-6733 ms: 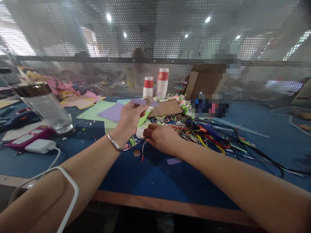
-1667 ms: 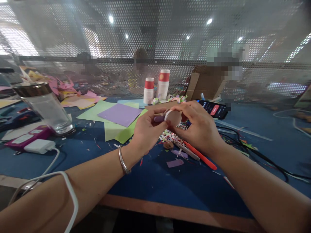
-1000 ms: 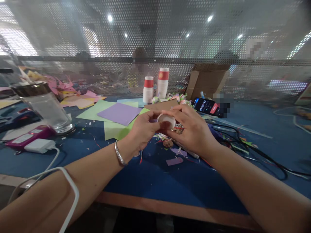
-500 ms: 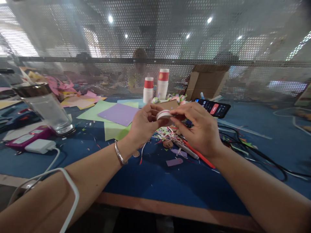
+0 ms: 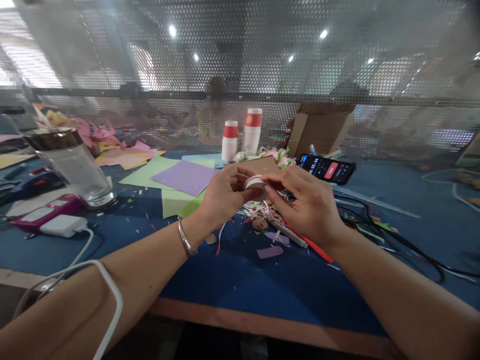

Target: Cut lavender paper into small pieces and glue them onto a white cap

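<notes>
A small round white piece with a red line on its rim (image 5: 255, 182) is held between both hands above the blue table (image 5: 210, 280). My left hand (image 5: 225, 195) grips its left side, thumb below and fingers curled behind. The fingertips of my right hand (image 5: 305, 202) pinch its right edge. Beneath the hands lies a heap of thin paper shreds (image 5: 264, 212), with a brown scrap (image 5: 259, 224), a red strip (image 5: 318, 251) and purple paper pieces (image 5: 270, 251). Behind is a brown card (image 5: 262, 164), partly hidden by the hands.
Stacked paper cups (image 5: 230, 142) and a lit phone (image 5: 328, 169) stand behind. Left are purple and green sheets (image 5: 183, 176), a glass jar (image 5: 80, 172), a purple device (image 5: 48, 212) and a white cable crossing my left forearm. Black cables (image 5: 405, 240) lie right.
The round piece has tilted and dropped slightly, showing its rim at a different angle. Both hands have shifted a little with it and keep their hold.
</notes>
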### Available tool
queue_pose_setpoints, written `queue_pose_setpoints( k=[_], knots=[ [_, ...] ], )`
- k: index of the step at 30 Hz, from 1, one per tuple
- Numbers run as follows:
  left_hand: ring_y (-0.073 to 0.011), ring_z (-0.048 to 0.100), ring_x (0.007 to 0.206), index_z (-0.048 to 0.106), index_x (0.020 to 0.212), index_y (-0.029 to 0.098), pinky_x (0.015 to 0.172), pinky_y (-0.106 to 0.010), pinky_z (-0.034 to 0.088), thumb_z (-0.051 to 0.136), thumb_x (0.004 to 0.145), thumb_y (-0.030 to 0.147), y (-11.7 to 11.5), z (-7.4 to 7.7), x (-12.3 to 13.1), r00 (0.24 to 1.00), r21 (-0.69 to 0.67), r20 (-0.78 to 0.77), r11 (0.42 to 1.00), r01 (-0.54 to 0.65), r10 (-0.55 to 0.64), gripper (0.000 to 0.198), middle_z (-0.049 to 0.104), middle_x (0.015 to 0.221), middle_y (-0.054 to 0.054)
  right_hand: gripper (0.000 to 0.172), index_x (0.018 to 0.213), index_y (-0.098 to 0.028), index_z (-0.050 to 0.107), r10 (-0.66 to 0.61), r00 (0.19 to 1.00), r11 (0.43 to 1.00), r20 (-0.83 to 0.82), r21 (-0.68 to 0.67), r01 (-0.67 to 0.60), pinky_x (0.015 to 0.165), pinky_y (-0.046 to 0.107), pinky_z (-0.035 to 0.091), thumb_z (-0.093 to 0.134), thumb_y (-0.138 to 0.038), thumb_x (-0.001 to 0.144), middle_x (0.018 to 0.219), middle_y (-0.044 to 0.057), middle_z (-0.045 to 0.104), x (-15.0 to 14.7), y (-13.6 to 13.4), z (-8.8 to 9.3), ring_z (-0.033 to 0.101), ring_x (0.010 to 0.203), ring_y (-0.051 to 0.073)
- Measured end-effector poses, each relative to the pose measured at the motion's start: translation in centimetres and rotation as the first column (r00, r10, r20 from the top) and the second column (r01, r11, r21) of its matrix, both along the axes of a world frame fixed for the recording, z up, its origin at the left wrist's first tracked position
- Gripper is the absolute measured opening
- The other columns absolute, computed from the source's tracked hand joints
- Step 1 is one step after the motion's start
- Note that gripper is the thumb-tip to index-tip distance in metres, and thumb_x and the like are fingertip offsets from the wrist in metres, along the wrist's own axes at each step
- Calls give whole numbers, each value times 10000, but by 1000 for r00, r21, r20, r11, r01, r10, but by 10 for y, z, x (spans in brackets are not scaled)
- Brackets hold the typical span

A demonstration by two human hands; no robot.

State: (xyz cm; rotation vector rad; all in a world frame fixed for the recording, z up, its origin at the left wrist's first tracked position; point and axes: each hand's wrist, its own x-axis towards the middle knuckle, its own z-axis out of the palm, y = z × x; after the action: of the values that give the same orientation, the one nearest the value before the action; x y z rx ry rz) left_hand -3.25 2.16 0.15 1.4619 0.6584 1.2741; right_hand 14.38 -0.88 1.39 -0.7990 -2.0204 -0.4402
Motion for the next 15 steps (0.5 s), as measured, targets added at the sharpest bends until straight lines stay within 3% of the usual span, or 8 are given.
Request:
queue_pose_setpoints(
  k=[7,15],
  knots=[
    [-122,676,714,585,976,166,729,-292,560,873,615,175,0,-1,0,999,8,-2,999,32,-32,462,698,762,12,106,988,-147,687,-4,1000,999,13,-52,4,716,333,521,609,-149,916,841,80,700,0,1,1,657,788,203],
    [-120,668,697,617,923,154,681,-275,543,853,665,207,-2,-1,1,999,-3,-45,1000,-2,1,354,695,750,-3,75,945,-191,664,-41,999,998,-7,-47,40,716,330,504,589,-198,946,839,57,710,1,-2,1,659,787,198]
  ],
)
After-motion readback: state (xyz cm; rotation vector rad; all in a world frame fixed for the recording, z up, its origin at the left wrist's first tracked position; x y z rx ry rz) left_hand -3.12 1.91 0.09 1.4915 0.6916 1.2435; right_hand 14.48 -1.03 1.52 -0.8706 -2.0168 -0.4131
